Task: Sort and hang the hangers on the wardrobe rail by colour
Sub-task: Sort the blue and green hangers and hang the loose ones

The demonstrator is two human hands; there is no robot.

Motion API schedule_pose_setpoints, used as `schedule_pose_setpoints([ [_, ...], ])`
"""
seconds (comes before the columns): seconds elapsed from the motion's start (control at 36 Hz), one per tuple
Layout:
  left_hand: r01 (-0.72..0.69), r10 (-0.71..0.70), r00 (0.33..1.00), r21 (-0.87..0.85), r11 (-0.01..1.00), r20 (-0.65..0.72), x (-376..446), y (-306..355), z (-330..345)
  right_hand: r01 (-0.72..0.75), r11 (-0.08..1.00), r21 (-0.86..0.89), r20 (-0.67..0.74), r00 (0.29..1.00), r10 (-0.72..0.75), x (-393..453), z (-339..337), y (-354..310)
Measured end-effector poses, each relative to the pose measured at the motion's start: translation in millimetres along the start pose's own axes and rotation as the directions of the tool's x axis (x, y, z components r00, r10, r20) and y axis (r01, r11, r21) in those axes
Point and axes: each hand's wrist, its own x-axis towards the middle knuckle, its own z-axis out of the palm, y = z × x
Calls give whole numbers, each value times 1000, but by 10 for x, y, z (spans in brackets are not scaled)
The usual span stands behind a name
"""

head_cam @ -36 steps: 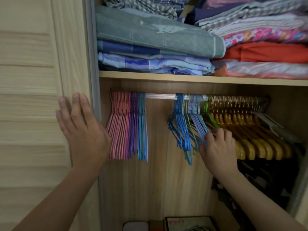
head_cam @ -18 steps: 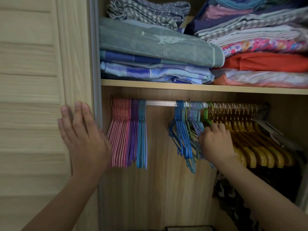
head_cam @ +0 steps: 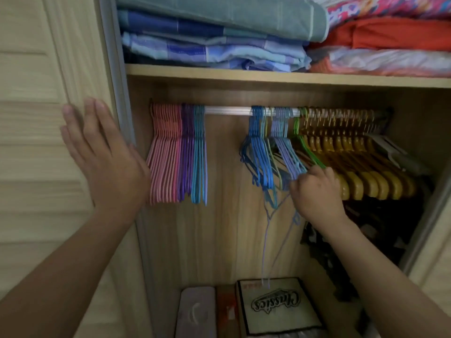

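A silver wardrobe rail (head_cam: 227, 110) carries sorted groups at its left end: pink hangers (head_cam: 163, 164), purple hangers (head_cam: 186, 154) and teal hangers (head_cam: 199, 157). After a bare gap hang blue hangers (head_cam: 258, 154), lavender hangers (head_cam: 285, 152), a green hanger (head_cam: 308, 148) and several yellow wooden hangers (head_cam: 361, 172). My right hand (head_cam: 316, 193) is closed on the lower ends of the lavender hangers. One thin lavender hanger (head_cam: 268, 240) dangles below that hand. My left hand (head_cam: 105, 164) rests flat on the wardrobe door with fingers spread, holding nothing.
The pale wooden door (head_cam: 36, 142) stands at the left. A shelf (head_cam: 268, 76) above the rail holds stacked folded linens (head_cam: 214, 47). On the wardrobe floor sit a printed box (head_cam: 278, 306) and a grey tin (head_cam: 197, 311). Dark clothes (head_cam: 366, 235) hang at lower right.
My view has tilted down towards the wardrobe floor. My right hand has dropped from near the hooks to the hangers' lower ends, and a lavender hanger now dangles beneath it. My left hand stays put.
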Motion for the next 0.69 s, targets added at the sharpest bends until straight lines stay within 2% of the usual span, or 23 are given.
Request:
schedule_pose_setpoints([
  [0.06, 22, -21, 999, -30, 999, 39, -24, 34, -49, -51, 997, 65, 4, 999, 51, -328, 61, 60],
  [0.14, 98, -87, 992, -119, 988, 95, -162, 93, -135, -131, 964, 231, 113, 988, 107, -870, 177, 88],
  [0.19, 110, -92, 991, -210, 971, 96, -391, 136, -207, -213, 918, 333, 253, 959, 131, -1209, 245, 113],
  [0.25, 102, -75, 992, -310, 945, 99, -793, 204, -297, -368, 859, 356, 449, 874, 188, -1492, 343, 161],
  [0.31, 179, -94, 973, -430, 885, 212, -1320, 289, -421, -425, 833, 354, 529, 826, 196, -1718, 399, 187],
  [0.33, 264, -111, 936, -458, 849, 333, -1619, 337, -485, -435, 825, 362, 546, 816, 191, -1813, 407, 187],
  [0.36, 364, -130, 871, -443, 819, 474, -1939, 374, -523, -439, 815, 377, 554, 812, 181, -1885, 397, 186],
  [0.39, 470, -150, 769, -390, 792, 621, -2205, 413, -572, -451, 800, 395, 567, 805, 174, -1936, 379, 185],
  [0.42, 580, -176, 614, -287, 763, 770, -2541, 390, -553, -473, 771, 426, 579, 797, 168, -1980, 361, 190],
  [0.44, 660, -185, 416, -156, 735, 890, -2843, 361, -548, -508, 729, 460, 603, 781, 164, -2014, 338, 200],
  [0.47, 697, -151, 233, -57, 714, 961, -3110, 325, -553, -542, 676, 500, 621, 768, 156, -2037, 306, 205],
  [0.5, 706, -81, 102, -15, 708, 991, -3364, 259, -544, -562, 621, 546, 630, 764, 138, -2049, 263, 207],
  [0.53, 697, -19, 26, -5, 717, 999, -3546, 194, -548, -575, 566, 591, 629, 767, 123, -2043, 240, 211],
  [0.58, 685, 3, -43, 28, 728, 999, -3825, 47, -589, -603, 441, 665, 624, 773, 115, -2050, 233, 250],
  [0.64, 743, -69, -113, 130, 657, 991, -3939, -145, -642, -628, 324, 708, 626, 770, 123, -2024, 243, 295],
  [0.69, 760, -191, -206, 279, 587, 960, -3914, -273, -667, -641, 269, 719, 634, 763, 123, -1998, 269, 340],
])
